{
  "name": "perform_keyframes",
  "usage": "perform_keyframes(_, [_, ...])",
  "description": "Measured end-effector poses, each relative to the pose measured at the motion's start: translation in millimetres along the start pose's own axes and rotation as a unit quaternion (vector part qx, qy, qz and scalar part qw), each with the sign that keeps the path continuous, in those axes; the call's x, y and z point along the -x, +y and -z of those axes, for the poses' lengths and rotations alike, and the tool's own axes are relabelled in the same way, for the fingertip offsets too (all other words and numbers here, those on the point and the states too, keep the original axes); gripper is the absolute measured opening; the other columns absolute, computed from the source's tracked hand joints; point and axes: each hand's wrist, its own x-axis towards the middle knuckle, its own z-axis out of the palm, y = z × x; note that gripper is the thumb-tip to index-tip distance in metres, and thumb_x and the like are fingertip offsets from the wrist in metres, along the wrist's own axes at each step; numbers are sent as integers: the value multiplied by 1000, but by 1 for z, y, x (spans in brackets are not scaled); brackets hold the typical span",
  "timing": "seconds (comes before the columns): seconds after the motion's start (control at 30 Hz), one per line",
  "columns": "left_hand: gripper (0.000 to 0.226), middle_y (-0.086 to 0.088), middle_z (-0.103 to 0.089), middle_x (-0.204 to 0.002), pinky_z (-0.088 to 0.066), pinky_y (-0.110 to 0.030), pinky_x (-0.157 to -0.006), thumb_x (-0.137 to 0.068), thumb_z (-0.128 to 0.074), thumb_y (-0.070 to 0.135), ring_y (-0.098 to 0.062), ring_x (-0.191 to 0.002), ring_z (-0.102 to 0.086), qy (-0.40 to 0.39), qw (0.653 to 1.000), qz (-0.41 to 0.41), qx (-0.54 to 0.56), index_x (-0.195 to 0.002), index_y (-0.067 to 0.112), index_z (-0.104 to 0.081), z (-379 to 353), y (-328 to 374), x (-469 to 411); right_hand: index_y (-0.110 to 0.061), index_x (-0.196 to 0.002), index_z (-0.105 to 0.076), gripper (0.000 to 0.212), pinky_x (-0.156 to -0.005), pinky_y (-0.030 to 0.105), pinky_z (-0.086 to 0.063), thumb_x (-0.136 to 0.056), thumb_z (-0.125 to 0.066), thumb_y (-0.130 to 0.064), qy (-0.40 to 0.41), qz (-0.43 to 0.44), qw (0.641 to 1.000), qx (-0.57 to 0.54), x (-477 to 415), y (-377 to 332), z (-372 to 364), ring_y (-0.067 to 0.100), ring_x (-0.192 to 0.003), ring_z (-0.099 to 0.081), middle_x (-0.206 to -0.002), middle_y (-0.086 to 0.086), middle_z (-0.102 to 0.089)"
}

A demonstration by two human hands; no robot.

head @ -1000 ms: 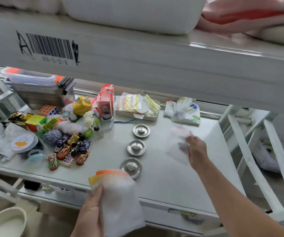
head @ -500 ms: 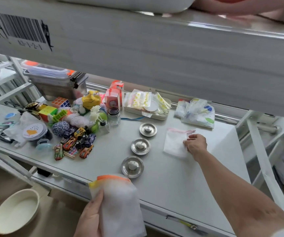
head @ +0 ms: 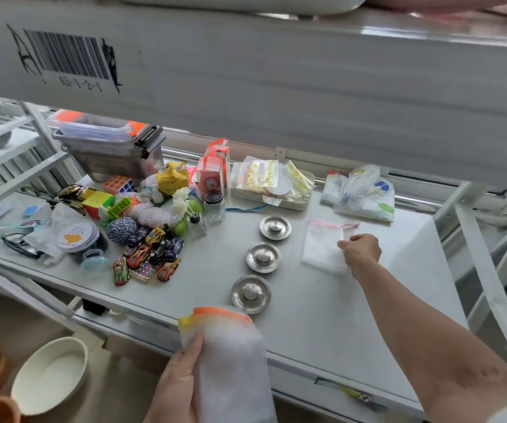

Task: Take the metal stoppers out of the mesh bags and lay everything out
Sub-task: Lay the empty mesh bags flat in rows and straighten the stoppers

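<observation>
Three round metal stoppers lie in a slanted row on the grey shelf (head: 322, 315): the far stopper (head: 275, 228), the middle stopper (head: 263, 257) and the near stopper (head: 250, 294). To their right a white mesh bag with a pink drawstring (head: 322, 247) lies flat on the shelf. My right hand (head: 362, 250) rests on that bag's right edge, fingers curled against it. My left hand (head: 178, 386) holds a stack of white mesh bags with orange and yellow tops (head: 230, 361) in front of the shelf's near edge.
Toy cars (head: 151, 254), puzzle cubes (head: 119, 184), a glass jar (head: 214, 206) and a lidded plastic box (head: 108, 148) crowd the shelf's left half. A tray of packets (head: 272, 186) and a spotted plastic bag (head: 362, 193) lie at the back. A white bowl (head: 50, 374) sits on the floor.
My right hand lowered the pink-string mesh bag onto the shelf and flattened it there. My left hand kept hold of the other bags. The camera view shifted slightly.
</observation>
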Motion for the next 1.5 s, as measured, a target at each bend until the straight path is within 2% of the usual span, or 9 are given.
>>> perform_keyframes(0.13, [25, -19, -78, -75, -61, -33, -61, -91, -56, 19, -28, -64, -75, -30, 999, 19, -25, -94, -2, -68, -1, 9, 7, -11, -102, -68, 25, -82, 39, -55, -80, -68, -24, 2, 37, 999, -37, 77, 9, 11, 31, -90, -67, -95, 11, -71])
perform_keyframes(0.2, [34, -26, -75, -97, -58, -47, -82, -81, -64, 22, -36, -83, -74, -59, 997, 30, -29, -105, -2, -70, -7, 16, 14, -11, -85, -68, 14, -63, 36, -57, -85, -69, -24, -145, -6, 979, -142, 144, 20, 13, 25, -63, -65, -79, 12, -68])
perform_keyframes(0.37, [31, -35, -70, -104, -56, -54, -77, -84, -61, 13, -43, -83, -71, -125, 990, 30, -57, -109, -5, -67, -16, 22, 17, 5, -92, -75, 27, -51, 29, -56, -86, -73, -21, -440, -180, 844, -248, 267, 57, 27, 24, -58, -69, -79, 17, -73])
perform_keyframes(0.5, [39, -38, -65, -115, -47, -66, -91, -97, -50, 25, -52, -104, -63, -127, 990, 34, -49, -121, -5, -60, -22, 14, 9, 2, -80, -74, 24, -51, 27, -47, -69, -85, -17, -347, -133, 875, -309, 275, 76, 33, 20, -56, -60, -74, 22, -66])
perform_keyframes(0.8, [31, -16, -79, -80, -60, -33, -52, -99, -45, 22, -25, -65, -75, -129, 991, 12, -30, -108, 0, -65, -21, -5, -1, -3, -95, -63, 4, -40, 21, -51, -96, -60, -5, -124, 16, 961, -246, 154, 65, 83, 17, -52, -72, -82, 15, -64])
perform_keyframes(0.97, [37, -25, -72, -108, -59, -43, -74, -98, -47, 25, -30, -80, -75, -107, 994, 18, -24, -115, -3, -64, -21, -19, 6, -12, -86, -60, 15, -39, 17, -49, -99, -55, -7, -104, 72, 968, -217, 56, 36, 106, 12, -53, -73, -84, 6, -64])
perform_keyframes(1.17, [42, -23, -70, -117, -49, -49, -98, -87, -56, 30, -36, -103, -70, -77, 997, 20, 16, -118, 3, -67, -11, -32, 11, -5, -85, -72, 11, -66, 31, -54, -82, -76, -14, 7, -9, 996, -91, -18, 58, 94, 26, -72, -63, -86, 14, -64])
perform_keyframes(1.37, [63, -23, -71, -116, -53, -46, -91, -65, -79, 38, -35, -103, -70, -62, 998, 15, 19, -116, 1, -67, -8, -36, 9, -8, -110, -70, 40, -91, 36, -55, -71, -80, -7, 66, -45, 996, -37, -33, 73, 88, 34, -107, -63, -115, 15, -70])
perform_keyframes(1.5, [43, -20, -77, -100, -58, -41, -78, -78, -60, 29, -31, -85, -75, -79, 997, -3, 20, -110, 1, -67, -11, -41, 7, -6, -110, -71, 35, -83, 25, -45, -75, -77, -4, 87, -55, 994, -35, -40, 66, 96, 33, -108, -64, -116, 18, -70])
